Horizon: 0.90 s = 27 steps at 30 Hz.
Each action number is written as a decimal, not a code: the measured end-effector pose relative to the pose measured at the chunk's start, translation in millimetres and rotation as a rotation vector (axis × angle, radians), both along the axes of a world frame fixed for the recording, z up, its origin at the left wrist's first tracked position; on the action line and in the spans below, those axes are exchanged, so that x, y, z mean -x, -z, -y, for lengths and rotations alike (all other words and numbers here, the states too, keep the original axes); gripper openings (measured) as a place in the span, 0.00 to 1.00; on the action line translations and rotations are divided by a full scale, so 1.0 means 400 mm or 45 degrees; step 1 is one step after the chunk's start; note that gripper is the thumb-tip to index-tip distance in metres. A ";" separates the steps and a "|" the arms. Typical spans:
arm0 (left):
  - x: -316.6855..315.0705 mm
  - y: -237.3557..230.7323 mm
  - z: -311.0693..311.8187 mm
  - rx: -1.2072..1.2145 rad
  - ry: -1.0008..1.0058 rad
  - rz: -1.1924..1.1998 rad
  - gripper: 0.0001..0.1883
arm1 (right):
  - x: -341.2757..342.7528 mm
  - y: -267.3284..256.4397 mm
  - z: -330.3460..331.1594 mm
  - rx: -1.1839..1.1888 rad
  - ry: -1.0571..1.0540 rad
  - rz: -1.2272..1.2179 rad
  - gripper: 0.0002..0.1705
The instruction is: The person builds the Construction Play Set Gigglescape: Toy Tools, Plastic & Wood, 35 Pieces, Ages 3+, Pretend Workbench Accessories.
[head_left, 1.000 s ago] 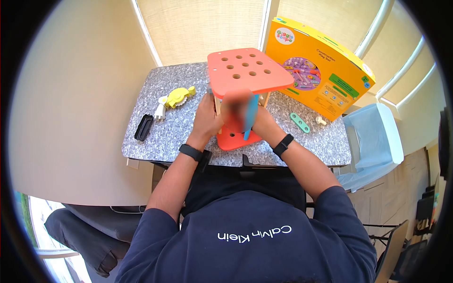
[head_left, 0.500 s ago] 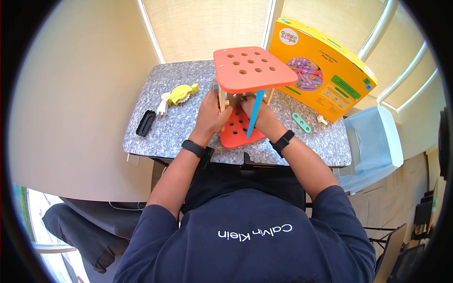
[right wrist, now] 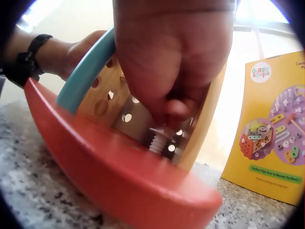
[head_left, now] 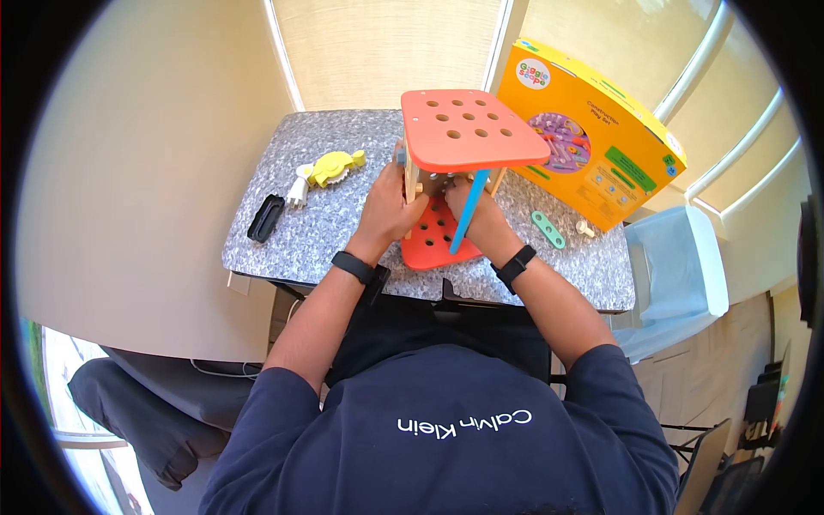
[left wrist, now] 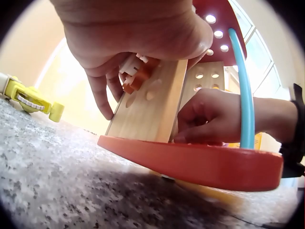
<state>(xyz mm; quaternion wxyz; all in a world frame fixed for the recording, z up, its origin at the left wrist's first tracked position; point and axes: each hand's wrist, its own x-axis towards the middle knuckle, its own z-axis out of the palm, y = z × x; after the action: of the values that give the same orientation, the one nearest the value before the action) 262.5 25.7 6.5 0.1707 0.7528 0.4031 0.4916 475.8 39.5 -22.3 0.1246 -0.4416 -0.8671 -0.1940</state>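
Head view: a red-and-tan wooden toy box, likely light and stiff, is over the speckled grey counter. Left wrist: left hand fingers grip its flat wooden side, a good hold. Right wrist: right hand fingers pinch a white ridged screw.

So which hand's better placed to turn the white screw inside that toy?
Probably the right hand: it reaches inside and appears to pinch the white screw, while the left hand grips the wooden side panel.

The panels are red, the rod blue, the screw white, the tabletop speckled grey, the box yellow.
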 end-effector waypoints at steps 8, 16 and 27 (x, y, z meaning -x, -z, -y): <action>-0.002 -0.004 0.006 0.133 0.023 0.097 0.24 | 0.005 -0.040 0.022 -0.162 -0.354 -0.455 0.16; 0.000 -0.016 0.019 0.139 0.038 0.225 0.24 | -0.009 -0.072 0.083 0.620 0.052 -0.622 0.15; 0.007 -0.006 0.017 0.105 0.011 0.118 0.27 | 0.008 -0.018 0.048 0.532 0.183 -0.809 0.16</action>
<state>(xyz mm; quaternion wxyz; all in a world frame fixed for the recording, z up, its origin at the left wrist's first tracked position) 259.7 18.9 8.9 0.2219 0.7234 0.4114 0.5081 472.6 20.4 -15.0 0.2804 -0.5552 -0.7730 0.1252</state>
